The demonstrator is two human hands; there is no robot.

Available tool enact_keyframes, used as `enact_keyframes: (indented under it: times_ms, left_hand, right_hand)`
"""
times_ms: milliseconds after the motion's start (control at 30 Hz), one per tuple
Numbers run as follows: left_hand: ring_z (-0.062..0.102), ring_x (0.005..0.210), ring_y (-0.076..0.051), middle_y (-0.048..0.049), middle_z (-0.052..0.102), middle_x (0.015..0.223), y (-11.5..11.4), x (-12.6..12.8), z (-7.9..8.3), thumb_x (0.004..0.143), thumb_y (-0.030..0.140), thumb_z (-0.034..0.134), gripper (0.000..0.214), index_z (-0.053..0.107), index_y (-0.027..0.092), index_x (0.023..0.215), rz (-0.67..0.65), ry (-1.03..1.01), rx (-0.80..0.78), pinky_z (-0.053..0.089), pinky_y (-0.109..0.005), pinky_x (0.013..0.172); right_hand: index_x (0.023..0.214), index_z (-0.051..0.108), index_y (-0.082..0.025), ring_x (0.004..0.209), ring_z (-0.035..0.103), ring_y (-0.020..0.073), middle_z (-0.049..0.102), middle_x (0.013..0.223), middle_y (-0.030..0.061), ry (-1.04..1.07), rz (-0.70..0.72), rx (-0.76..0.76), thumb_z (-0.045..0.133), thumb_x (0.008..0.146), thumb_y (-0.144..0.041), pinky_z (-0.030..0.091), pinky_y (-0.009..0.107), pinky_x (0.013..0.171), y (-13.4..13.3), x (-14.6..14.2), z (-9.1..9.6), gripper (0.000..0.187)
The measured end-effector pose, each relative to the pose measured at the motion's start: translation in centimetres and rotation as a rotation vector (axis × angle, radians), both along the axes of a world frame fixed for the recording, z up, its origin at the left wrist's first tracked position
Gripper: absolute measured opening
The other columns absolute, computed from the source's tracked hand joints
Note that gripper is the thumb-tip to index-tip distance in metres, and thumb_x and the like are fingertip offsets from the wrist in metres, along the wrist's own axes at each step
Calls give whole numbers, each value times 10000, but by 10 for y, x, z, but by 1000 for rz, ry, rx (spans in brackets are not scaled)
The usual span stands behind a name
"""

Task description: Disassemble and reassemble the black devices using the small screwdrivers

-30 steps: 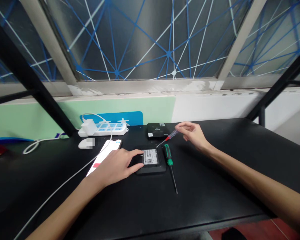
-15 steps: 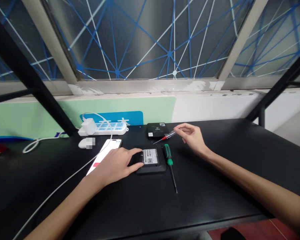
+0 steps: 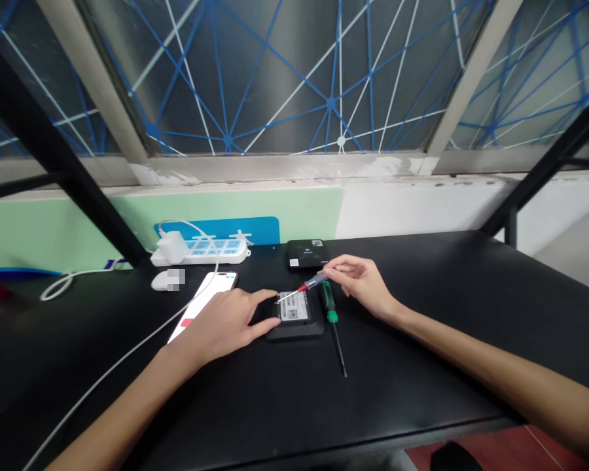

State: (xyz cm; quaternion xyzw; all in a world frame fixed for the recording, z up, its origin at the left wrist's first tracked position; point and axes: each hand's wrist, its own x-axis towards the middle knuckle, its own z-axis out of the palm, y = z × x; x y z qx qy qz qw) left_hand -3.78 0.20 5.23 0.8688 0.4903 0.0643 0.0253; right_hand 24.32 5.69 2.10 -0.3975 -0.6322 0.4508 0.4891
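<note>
On the desk lies a flat black box [image 3: 302, 330] with a printed white label on its upper face. Thumb and forefinger of my left hand [image 3: 235, 317] span its left part and press on it at the label's edge. My right hand [image 3: 360, 281] pinches the clear handle of a thin screwdriver [image 3: 311, 282] with a red collar. Its shaft slants down leftward over the label, the tip near the box's left side; whether it touches is unclear. A green-and-black screwdriver [image 3: 331, 314] lies just right of the box, beneath the right hand's side.
A second black box [image 3: 302, 255] sits behind, near the wall. Left of my left hand are a lit phone [image 3: 203, 301], a white mouse-like object [image 3: 161, 281] and a power strip [image 3: 211, 252] with a charger. A white cable [image 3: 127, 356] crosses the black desk [image 3: 275, 412].
My right hand has moved left and slightly down, bringing the thin screwdriver's tip from behind the box to over its label. My left hand stays in place on the box.
</note>
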Motion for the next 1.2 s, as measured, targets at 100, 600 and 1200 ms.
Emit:
enact_keyframes:
  times_ms: [100, 600, 1200]
  left_hand:
    - [536, 561, -169, 47, 559, 588, -1, -1, -1, 939, 552, 506, 455, 584, 266, 1284, -3, 0, 1, 296, -275, 558]
    - [529, 522, -144, 56, 544, 558, -1, 4, 4, 945, 474, 534, 381, 617, 309, 1280, -46, -30, 1, 292, -259, 541]
    - [533, 514, -143, 56, 537, 558, -2, 4, 5, 945, 469, 528, 375, 625, 296, 1264, -52, -27, 5, 299, -265, 525]
  right_hand:
    - [858, 707, -179, 439, 442, 64, 736, 792, 53, 8, -21, 5, 741, 780, -376, 335, 216, 392, 1, 1, 1, 215]
    - [844, 705, -167, 429, 411, 62, 670, 691, 21, -16, -84, -3, 754, 762, -429, 315, 209, 380, 8, 6, -3, 278]
    - [805, 690, -175, 390, 366, 56, 555, 543, -36, 34, -102, -89, 759, 745, -417, 261, 225, 376, 9, 4, -3, 258]
